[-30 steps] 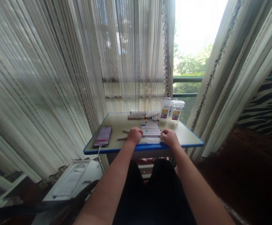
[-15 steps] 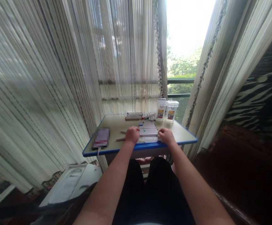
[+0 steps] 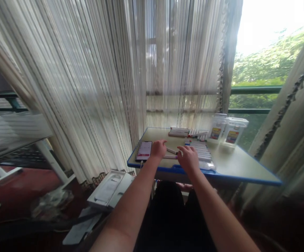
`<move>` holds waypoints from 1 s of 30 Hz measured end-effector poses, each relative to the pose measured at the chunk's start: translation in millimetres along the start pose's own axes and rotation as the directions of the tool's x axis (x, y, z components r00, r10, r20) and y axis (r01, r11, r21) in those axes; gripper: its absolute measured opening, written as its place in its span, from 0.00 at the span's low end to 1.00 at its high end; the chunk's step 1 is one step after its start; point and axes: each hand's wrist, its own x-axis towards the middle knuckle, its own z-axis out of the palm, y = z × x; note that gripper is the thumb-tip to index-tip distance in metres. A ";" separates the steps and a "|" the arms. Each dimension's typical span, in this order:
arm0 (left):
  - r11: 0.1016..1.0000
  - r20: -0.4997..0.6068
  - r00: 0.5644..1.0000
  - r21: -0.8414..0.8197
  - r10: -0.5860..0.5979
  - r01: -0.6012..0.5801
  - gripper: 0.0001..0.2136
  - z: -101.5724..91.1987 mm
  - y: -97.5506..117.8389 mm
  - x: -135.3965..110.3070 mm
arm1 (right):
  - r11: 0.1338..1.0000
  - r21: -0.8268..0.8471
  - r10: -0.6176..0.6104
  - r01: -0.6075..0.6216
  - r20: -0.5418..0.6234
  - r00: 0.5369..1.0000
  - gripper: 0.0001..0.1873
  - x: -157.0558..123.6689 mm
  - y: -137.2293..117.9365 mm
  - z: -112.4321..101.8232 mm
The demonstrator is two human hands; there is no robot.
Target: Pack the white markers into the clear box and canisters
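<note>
My left hand (image 3: 158,148) rests on the small blue-edged table (image 3: 235,164), right beside a phone (image 3: 143,150) with a lit screen; its fingers lie loosely apart and hold nothing. My right hand (image 3: 188,157) hovers with fingers spread just right of two loose markers (image 3: 171,154) and at the left end of a near row of markers (image 3: 201,151). A second row of markers (image 3: 179,132) lies at the table's far edge.
Two clear lidded containers (image 3: 225,129) with labels stand at the back right of the table. Sheer striped curtains (image 3: 89,87) hang behind and to the left. A white open box (image 3: 110,189) lies on the floor at left. My dark-clothed legs are under the table.
The view has swung left. My left hand moved left from the marker row toward the phone. My right hand moved left to the row's left end, near the loose markers.
</note>
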 end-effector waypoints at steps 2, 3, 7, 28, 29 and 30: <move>1.000 0.006 1.000 -0.003 -0.022 0.022 0.17 5.9 -5.0 -5.5 | 0.997 -0.072 0.019 -0.021 -0.039 0.999 0.15 -1.4 -14.7 8.7; 1.000 0.017 1.000 -0.008 -0.024 0.025 0.16 9.7 -6.8 -8.1 | 0.995 -0.101 0.013 -0.018 -0.044 0.999 0.15 -2.5 -18.4 11.1; 1.000 0.116 0.993 -0.004 0.021 -0.020 0.16 21.0 -10.9 -12.8 | 0.987 -0.163 0.002 0.001 0.021 1.000 0.12 -6.3 -18.9 12.2; 0.998 -0.004 1.000 -0.055 -0.010 0.010 0.13 17.5 -12.6 -14.6 | 0.984 -0.179 0.053 -0.014 0.214 0.975 0.16 -3.2 -16.9 11.9; 0.997 -0.032 0.999 -0.072 -0.003 0.001 0.14 17.2 -13.2 -14.4 | 0.984 -0.180 0.051 -0.012 0.213 0.976 0.16 -3.2 -16.8 12.2; 0.996 -0.052 0.999 -0.085 0.000 -0.005 0.15 17.1 -13.8 -14.2 | 0.983 -0.181 0.050 -0.011 0.213 0.976 0.16 -3.1 -16.5 12.4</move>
